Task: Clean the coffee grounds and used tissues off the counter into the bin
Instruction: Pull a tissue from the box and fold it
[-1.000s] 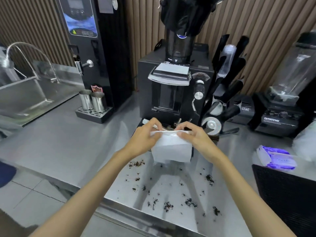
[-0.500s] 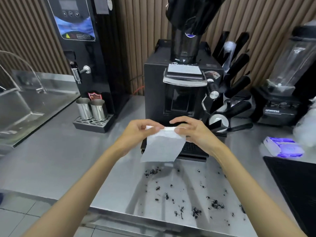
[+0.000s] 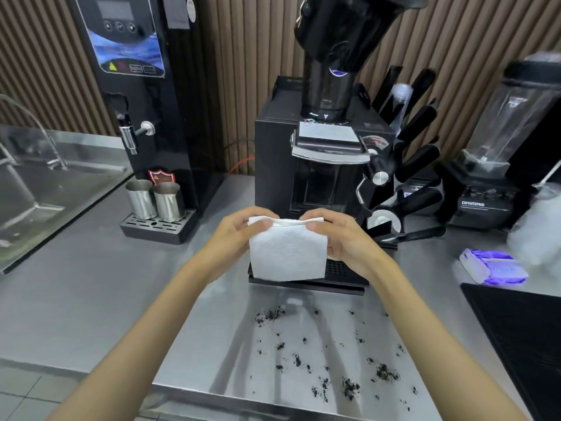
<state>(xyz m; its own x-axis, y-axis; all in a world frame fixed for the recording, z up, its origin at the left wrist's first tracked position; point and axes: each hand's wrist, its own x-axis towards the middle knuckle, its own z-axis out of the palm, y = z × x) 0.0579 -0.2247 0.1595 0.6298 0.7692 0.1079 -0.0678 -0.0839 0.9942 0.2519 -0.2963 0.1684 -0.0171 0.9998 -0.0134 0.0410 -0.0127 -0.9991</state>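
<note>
Stainless steel counter (image 3: 91,299), brushed finish, front edge facing the floor tiles. Items resting directly on it:

- Coffee grounds (image 3: 334,369): dark crumbs and small clumps scattered across the near middle, thickest toward the front edge.
- Black coffee grinder (image 3: 318,165), centre rear, its drip base just behind the grounds.
- Tall black water dispenser (image 3: 145,95), rear left, with a drip tray (image 3: 158,227) holding two steel cups (image 3: 154,199).
- Rack of black-handled tools (image 3: 406,183), touching the grinder's right side.
- Blender (image 3: 498,177), rear right.
- Tissue pack (image 3: 491,267), blue and white, right side.
- Black mat (image 3: 522,338), near right corner.
- Sink basin (image 3: 39,189), set at the left end.
</note>
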